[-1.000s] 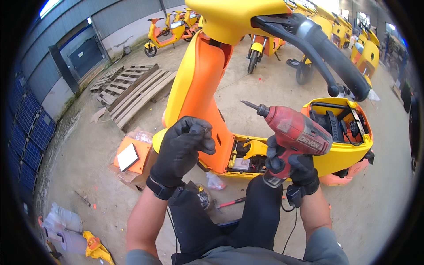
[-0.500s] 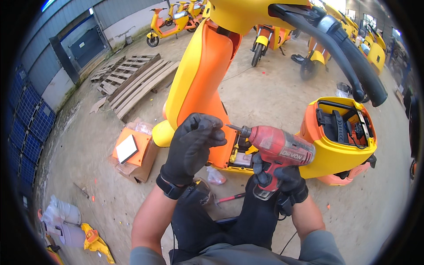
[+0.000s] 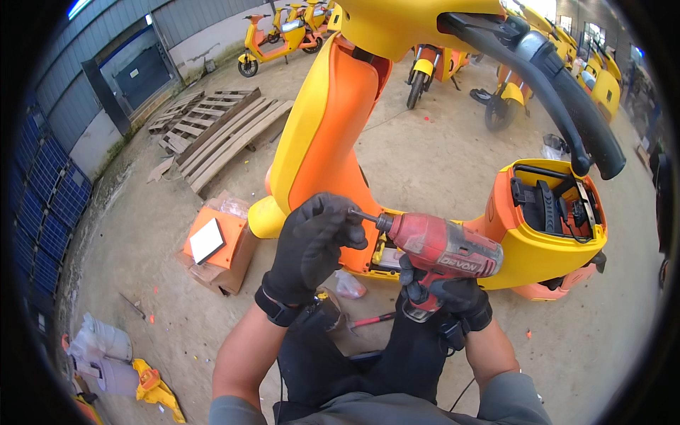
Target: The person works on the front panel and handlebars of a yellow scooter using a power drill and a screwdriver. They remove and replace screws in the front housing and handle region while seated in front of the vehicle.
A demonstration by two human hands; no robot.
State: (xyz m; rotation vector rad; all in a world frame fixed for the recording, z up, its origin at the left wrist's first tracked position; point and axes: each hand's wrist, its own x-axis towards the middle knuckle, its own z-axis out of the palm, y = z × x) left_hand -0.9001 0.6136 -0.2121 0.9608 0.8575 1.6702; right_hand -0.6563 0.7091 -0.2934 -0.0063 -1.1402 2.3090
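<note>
My right hand (image 3: 453,296), in a black glove, is wrapped round the grip of a red cordless impact driver (image 3: 439,244). The driver points left, and its bit (image 3: 368,216) reaches the fingertips of my left hand (image 3: 315,241). That hand, also gloved in black, is closed in a pinch at the bit's tip. Whatever it holds there is too small to make out. Just beyond both hands stands a yellow and orange electric scooter (image 3: 329,149). Its floor compartment (image 3: 386,258) lies uncovered, partly hidden behind the driver, and its seat opening (image 3: 556,202) shows black parts inside.
A black handlebar grip (image 3: 584,117) juts out at upper right. Left of the scooter, a cardboard box (image 3: 230,273) bears an orange panel. A red-handled hammer (image 3: 372,320) lies near my legs. Wooden pallets (image 3: 219,134), buckets (image 3: 113,354) and more scooters (image 3: 283,42) stand around.
The driver's bit has come to my left fingertips, closing the small gap between them. Both hands sit slightly lower against the scooter, and the driver is tilted a little differently.
</note>
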